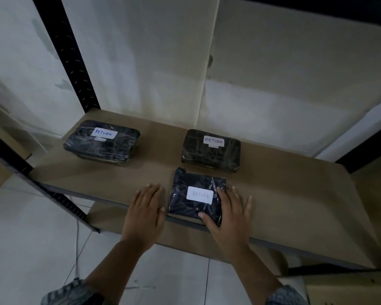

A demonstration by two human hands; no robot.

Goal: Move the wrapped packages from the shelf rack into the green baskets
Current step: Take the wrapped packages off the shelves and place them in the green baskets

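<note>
Front pkg (185, 208) flat at front edge of shelf (295, 194), white RETURN label (200, 195) facing up. R hand (229, 214) laid over pkg's right side: fingers (235, 194) straight and spread, index on wrap beside label, thumb along near edge, rest on shelf board. L hand (144, 208) palm-down on shelf just left of pkg, not touching it, fingers (151, 190) straight, close together. Further back, well apart: back-L pkg (101, 143) and back-R pkg (210, 150), both labelled RETURN.
</note>
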